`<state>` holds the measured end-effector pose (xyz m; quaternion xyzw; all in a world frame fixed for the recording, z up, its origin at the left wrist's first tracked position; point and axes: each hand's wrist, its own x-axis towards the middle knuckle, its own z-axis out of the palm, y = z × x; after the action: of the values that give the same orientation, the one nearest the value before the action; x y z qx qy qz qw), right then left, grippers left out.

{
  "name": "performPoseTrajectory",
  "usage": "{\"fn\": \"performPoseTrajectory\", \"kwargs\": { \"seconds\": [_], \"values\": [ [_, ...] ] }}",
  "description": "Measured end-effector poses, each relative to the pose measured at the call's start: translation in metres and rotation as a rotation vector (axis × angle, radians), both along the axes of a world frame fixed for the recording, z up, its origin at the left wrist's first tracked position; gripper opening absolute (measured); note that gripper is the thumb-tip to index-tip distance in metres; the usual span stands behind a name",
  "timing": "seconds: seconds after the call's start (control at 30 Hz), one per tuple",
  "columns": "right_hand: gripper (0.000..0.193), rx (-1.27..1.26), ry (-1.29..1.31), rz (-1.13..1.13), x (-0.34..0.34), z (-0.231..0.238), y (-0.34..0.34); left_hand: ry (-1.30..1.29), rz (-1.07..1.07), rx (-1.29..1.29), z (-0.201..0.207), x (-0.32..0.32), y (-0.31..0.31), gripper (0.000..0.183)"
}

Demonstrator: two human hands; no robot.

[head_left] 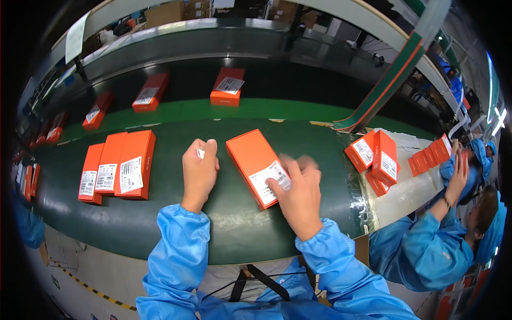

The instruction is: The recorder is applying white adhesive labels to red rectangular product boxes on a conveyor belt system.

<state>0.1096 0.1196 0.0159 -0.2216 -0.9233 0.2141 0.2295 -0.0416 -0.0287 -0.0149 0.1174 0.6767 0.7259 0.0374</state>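
Observation:
An orange box [249, 156] lies at a slant on the green work surface in front of me, with a white printed label [264, 184] on its lower part. My right hand [300, 194] is over the box's right edge. Its thumb rests on the label, while the fingers are spread from it and blurred by motion. To the left of the box, apart from it, my left hand [199, 170] is closed in a fist. A small white piece [200, 153] shows between its thumb and fingers; its kind is unclear.
Three labelled orange boxes [120, 162] lie side by side at left. More boxes [376, 157] are piled at right, near a co-worker in a blue sleeve [410, 240]. Across the back, a conveyor belt [186, 109] carries several orange boxes [228, 85]. A green post [392, 80] rises at back right.

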Motion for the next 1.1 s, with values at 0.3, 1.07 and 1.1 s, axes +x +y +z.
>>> {"fn": "performPoseTrajectory", "kwargs": {
  "seconds": [0.3, 1.07, 1.1],
  "values": [
    [0.076, 0.073, 0.007, 0.108, 0.011, -0.022, -0.009, 0.021, -0.032, 0.475, -0.002, 0.160, -0.055, 0.049],
    [0.081, 0.420, -0.085, -0.696, 0.118, -0.009, 0.245, 0.516, -1.024, -0.433, -0.142, 0.395, 0.179, 0.057],
    [0.080, 0.427, -0.056, -0.692, 0.118, -0.022, 0.240, 0.599, -0.815, -0.346, -0.165, 0.402, 0.179, 0.077]
  ]
}}
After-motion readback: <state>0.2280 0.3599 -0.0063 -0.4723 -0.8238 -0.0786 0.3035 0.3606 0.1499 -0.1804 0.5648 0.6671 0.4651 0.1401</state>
